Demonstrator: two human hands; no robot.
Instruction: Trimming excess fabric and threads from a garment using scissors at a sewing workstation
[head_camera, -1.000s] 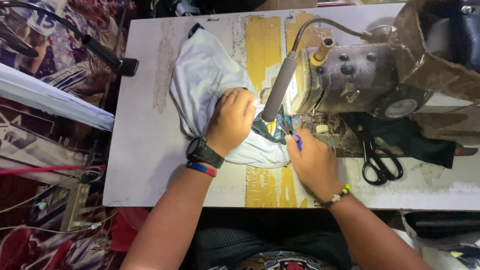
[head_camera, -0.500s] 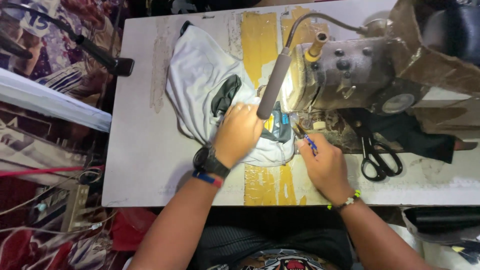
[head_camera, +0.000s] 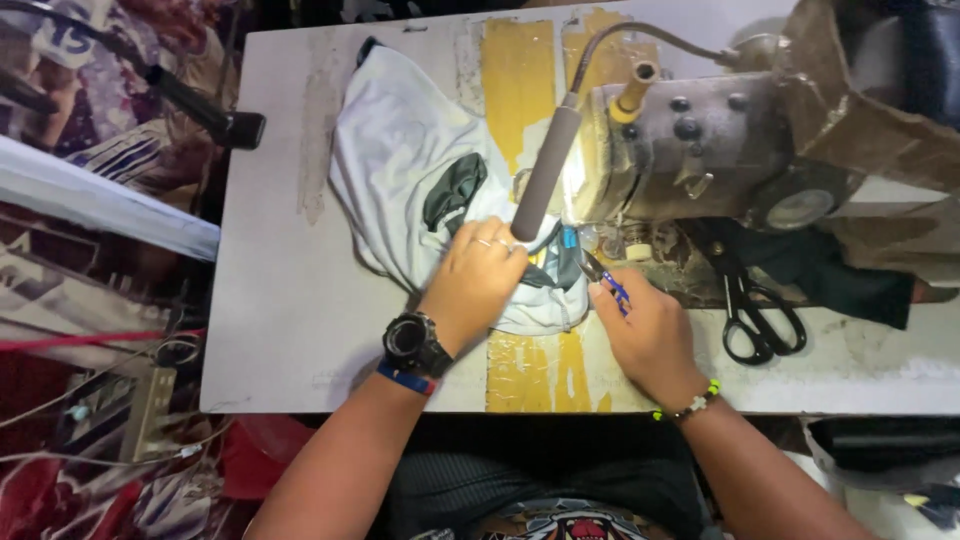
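Head view looks straight down on a white table (head_camera: 290, 330) with worn yellow paint stripes running from the far edge to the near edge through its middle. A pale grey-white garment (head_camera: 400, 170) lies spread on the table, from near the far edge toward the middle, and a dark green part (head_camera: 455, 190) shows inside its folds. The left hand (head_camera: 480, 280) rests flat on the near end of this garment, fingers bent and pressing the cloth down just in front of the sewing machine; it presses on the cloth, but I cannot tell if it pinches it. On this wrist sit a black watch (head_camera: 410, 340) and a blue band with a red edge.

The right hand (head_camera: 645, 325) is closed around a small thread snips with blue handle (head_camera: 605, 282), whose metal tip points toward the cloth under the machine. The tip is just beside the garment edge; whether it touches is not clear. A beaded bracelet of green and white is on this wrist.

A grey sewing machine (head_camera: 700, 140) stands on the right half of the table, near the far edge, and a grey tube lamp (head_camera: 545, 175) leans from it over the cloth. Black scissors (head_camera: 755, 310) lie on the table right of the right hand, near a dark cloth (head_camera: 850, 280) by the right edge.
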